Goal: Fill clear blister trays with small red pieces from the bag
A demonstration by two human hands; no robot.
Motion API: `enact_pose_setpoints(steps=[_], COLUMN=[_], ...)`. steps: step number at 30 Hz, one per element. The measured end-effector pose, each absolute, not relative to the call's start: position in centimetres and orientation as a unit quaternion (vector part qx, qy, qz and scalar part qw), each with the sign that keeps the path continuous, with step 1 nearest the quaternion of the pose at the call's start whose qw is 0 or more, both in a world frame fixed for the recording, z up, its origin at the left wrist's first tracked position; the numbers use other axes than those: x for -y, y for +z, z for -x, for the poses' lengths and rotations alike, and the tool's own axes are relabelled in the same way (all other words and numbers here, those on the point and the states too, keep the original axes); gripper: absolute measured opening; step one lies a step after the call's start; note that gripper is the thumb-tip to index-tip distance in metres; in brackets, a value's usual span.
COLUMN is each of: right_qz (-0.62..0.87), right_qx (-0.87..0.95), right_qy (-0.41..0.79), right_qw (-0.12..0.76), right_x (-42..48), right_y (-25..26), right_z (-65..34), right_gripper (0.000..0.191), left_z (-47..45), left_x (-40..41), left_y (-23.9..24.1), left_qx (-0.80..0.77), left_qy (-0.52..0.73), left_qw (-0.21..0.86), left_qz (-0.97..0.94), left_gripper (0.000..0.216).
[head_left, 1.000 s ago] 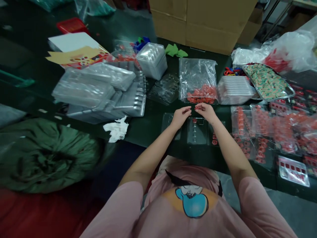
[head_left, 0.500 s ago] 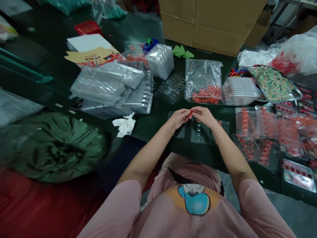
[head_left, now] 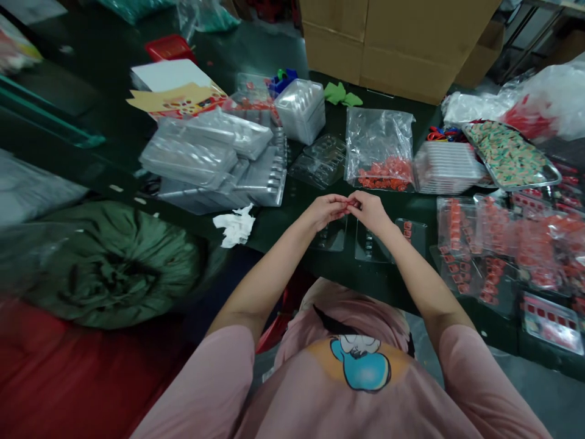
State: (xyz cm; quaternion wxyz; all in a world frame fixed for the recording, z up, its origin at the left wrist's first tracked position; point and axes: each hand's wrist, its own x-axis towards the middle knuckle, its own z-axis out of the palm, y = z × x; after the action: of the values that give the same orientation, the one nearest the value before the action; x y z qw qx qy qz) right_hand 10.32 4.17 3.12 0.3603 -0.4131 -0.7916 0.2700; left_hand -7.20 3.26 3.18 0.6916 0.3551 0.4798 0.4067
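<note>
My left hand (head_left: 325,210) and my right hand (head_left: 371,210) meet fingertip to fingertip over a dark green table (head_left: 274,210). Both pinch small red pieces (head_left: 351,203) between them. Right under the hands lies a clear plastic blister tray (head_left: 372,242) with a few red pieces in its right side. Just beyond the hands stands a clear plastic bag (head_left: 379,149) with a heap of the same red pieces in its bottom.
Stacks of clear blister trays (head_left: 214,158) lie at the left, a crumpled white tissue (head_left: 235,225) near the edge. Bags of red pieces (head_left: 498,238) and a patterned metal tray (head_left: 509,152) fill the right. A cardboard box (head_left: 397,42) stands behind. A green sack (head_left: 109,262) sits beside the table.
My hands have come together, from a little apart to pinching the red pieces between them. The view has shifted slightly to the left.
</note>
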Motion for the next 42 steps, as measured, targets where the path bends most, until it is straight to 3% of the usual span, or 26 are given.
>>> enact_pose_setpoints(steps=[5,13,23,36,42], right_qz=[0.434,0.479,0.520,0.533,0.530], right_qx=[0.758,0.730,0.702,0.695,0.699], right_qy=[0.282,0.307,0.291,0.304,0.307], right_qw=[0.396,0.379,0.390,0.376,0.369], right_x=[-4.7,-3.6,-4.1,-4.2,-4.1], right_y=[2.8,1.4,1.1,0.1,0.0], right_z=[-11.4,-13.8,-16.0,-16.2,-16.2], right_gripper=[0.012,0.013,0.016,0.017,0.016], left_z=[10.7,12.4,13.0,13.1,13.3], left_x=[-4.6,-4.2,-5.1,-5.0,-5.7], left_y=[1.9,-1.0,-1.8,-2.0,-2.0], left_qx=[-0.506,-0.545,-0.488,-0.496,-0.535], left_qy=[0.452,0.312,0.275,0.330,0.316], left_qw=[0.528,0.326,0.208,0.261,0.340], left_qz=[-0.511,-0.706,-0.802,-0.760,-0.706], left_gripper=[0.034,0.023,0.017,0.017,0.024])
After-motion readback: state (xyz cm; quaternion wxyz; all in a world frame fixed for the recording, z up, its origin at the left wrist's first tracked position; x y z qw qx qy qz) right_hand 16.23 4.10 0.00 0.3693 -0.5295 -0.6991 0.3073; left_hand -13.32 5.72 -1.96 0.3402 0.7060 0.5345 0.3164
